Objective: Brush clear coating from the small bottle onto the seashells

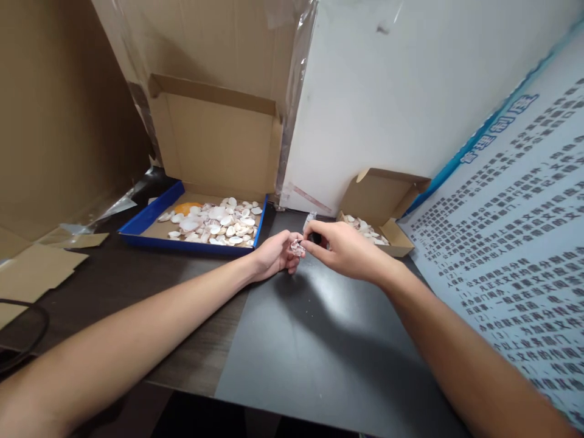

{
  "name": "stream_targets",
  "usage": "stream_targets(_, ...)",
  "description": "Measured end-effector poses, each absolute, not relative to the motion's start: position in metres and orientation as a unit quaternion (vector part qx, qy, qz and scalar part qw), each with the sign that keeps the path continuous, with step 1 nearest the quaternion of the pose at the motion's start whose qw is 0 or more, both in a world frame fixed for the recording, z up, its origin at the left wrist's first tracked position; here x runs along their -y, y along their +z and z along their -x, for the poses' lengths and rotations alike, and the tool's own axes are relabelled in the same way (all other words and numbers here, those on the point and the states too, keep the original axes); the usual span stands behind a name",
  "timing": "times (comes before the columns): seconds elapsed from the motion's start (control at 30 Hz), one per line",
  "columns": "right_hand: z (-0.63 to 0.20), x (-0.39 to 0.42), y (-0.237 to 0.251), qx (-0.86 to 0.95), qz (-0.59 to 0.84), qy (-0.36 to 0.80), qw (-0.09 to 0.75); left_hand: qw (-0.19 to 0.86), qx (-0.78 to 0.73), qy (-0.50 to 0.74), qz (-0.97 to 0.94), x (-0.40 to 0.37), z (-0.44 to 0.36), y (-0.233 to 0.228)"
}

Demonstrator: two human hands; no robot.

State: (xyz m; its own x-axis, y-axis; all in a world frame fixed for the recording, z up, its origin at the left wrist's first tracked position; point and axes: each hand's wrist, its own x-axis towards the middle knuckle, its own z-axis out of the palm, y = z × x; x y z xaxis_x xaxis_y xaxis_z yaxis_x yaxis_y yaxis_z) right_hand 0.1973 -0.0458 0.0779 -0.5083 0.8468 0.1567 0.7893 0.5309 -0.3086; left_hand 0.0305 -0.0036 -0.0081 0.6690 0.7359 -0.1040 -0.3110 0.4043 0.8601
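Observation:
My left hand (277, 255) is closed around a small whitish-pink seashell (298, 247), held up above the grey mat. Close against it, the fingers of my right hand (340, 246) are pinched together at the shell's edge. A small black object (314, 238) shows between those right fingers, mostly covered, so its exact kind is unclear. Just behind the right fingers appears the top of a small clear bottle (311, 216); its lower part is hidden by the hand.
On the left stands an open blue-edged cardboard box (150, 242) with many shells (223, 220). Behind my right hand is a smaller open box (401, 240), also with shells. A grey mat (274, 359) covers part of the dark table. Printed sheet (515, 243) at right; cardboard pieces (36, 271) at left.

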Motion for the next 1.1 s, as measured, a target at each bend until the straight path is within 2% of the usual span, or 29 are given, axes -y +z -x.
stream_targets(0.17,-0.195,0.066,0.036,0.824,0.484,0.143,0.256,0.809,-0.223,0.315,-0.443,0.004,-0.03,-0.006)
stream_targets(0.27,-0.194,0.076,0.014,0.816,0.485,0.13,0.284,0.802,-0.221,0.316,-0.457,0.005,-0.031,-0.007)
stream_targets(0.5,-0.193,0.077,-0.004,0.832,0.473,0.097,0.274,0.801,-0.216,0.344,-0.44,0.002,-0.039,-0.011)
stream_targets(0.8,-0.191,0.078,-0.009,0.835,0.477,0.112,0.25,0.838,-0.196,0.291,-0.417,-0.013,-0.044,-0.01)
stream_targets(1.1,-0.196,0.081,-0.01,0.821,0.482,0.176,0.25,0.846,-0.192,0.302,-0.396,-0.014,-0.044,-0.011)
